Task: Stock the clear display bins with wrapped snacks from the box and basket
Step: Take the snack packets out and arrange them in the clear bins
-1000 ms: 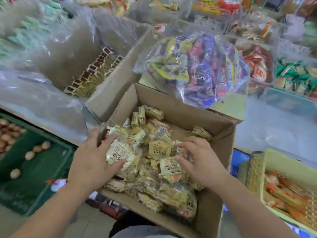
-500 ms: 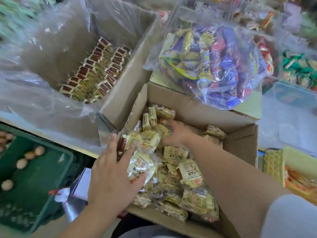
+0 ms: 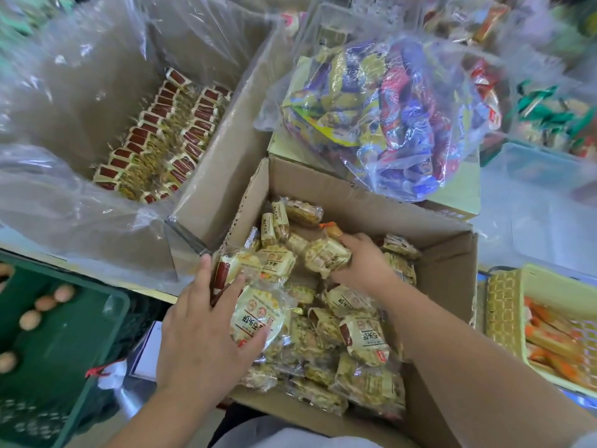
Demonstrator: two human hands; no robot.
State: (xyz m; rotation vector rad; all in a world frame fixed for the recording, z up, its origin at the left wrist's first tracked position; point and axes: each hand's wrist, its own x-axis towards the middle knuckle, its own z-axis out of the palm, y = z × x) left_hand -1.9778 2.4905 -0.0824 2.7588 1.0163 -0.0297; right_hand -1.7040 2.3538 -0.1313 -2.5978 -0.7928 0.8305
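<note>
While both hands gather wrapped snacks in the cardboard box (image 3: 445, 263), the left hand (image 3: 206, 337) grips a round packet (image 3: 258, 318), the right hand (image 3: 365, 260) curls round another (image 3: 326, 255); next, seemingly, lifting them binward.

A green crate (image 3: 64, 357) sits low at the left, with brown eggs (image 3: 29, 319) scattered inside; further back, a clear plastic bag (image 3: 403, 124) of purple, yellow and red sweets rests on a pale yellow carton (image 3: 462, 189).
</note>
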